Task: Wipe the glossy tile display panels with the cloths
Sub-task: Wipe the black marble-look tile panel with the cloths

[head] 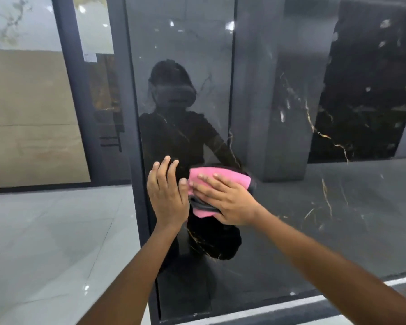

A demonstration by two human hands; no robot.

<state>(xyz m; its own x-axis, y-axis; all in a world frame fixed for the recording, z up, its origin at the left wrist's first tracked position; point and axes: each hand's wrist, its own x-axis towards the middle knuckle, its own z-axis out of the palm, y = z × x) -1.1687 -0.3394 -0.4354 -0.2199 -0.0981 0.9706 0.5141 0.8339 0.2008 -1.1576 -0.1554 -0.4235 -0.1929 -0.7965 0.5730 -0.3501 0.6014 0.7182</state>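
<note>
The right hand [225, 200] presses a bunched pink cloth with a dark grey layer folded into it [211, 184] flat against the glossy black marble-look tile panel with thin gold veins [185, 66], its fingers spread and nearly straight over the fabric, the thumb tucked along the lower edge where the grey fold shows. Just beside it, to the left, the left hand [167, 195] lies open against the same panel with straight fingers pointing up, holding nothing, its thumb almost touching the cloth. The cloth sits at about mid-height of the panel, near its dark metal frame post [136, 137] on the left edge. The polished surface mirrors a person in dark clothing. Farther left stands a beige stone-look panel [33, 113] above a pale grey glossy tiled floor [45, 242].
</note>
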